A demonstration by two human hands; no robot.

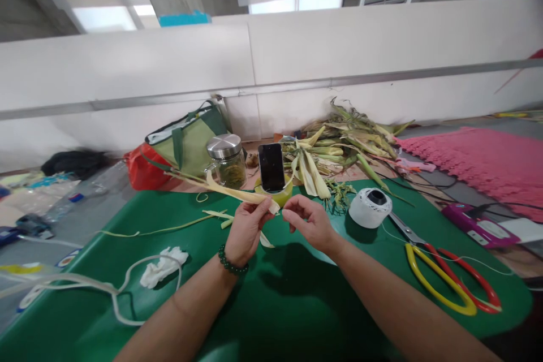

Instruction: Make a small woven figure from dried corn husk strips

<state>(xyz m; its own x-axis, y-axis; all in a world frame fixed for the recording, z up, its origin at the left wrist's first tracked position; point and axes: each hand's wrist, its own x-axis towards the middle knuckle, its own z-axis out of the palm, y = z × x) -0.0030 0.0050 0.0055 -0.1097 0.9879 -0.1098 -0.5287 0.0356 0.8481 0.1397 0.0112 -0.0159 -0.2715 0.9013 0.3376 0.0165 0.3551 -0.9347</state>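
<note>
My left hand [247,228], with a dark green bead bracelet at the wrist, is closed on a long pale yellow husk strip [229,189] that runs up and to the left over the green mat [297,294]. My right hand [309,220] is just to its right with thumb and fingers pinched together near the strip's end; what it pinches is too small to make out. Behind both hands a black phone [271,167] stands upright in a small green cup [283,195]. A pile of corn husks [343,144] lies at the back.
A white roll of string [370,207] sits right of my hands, with yellow and red handled scissors [445,277] beyond it. A glass jar with a metal lid [225,161], a green bag [186,141], a crumpled tissue [163,266], white cord [85,285] and a pink mat [475,161] surround the work area.
</note>
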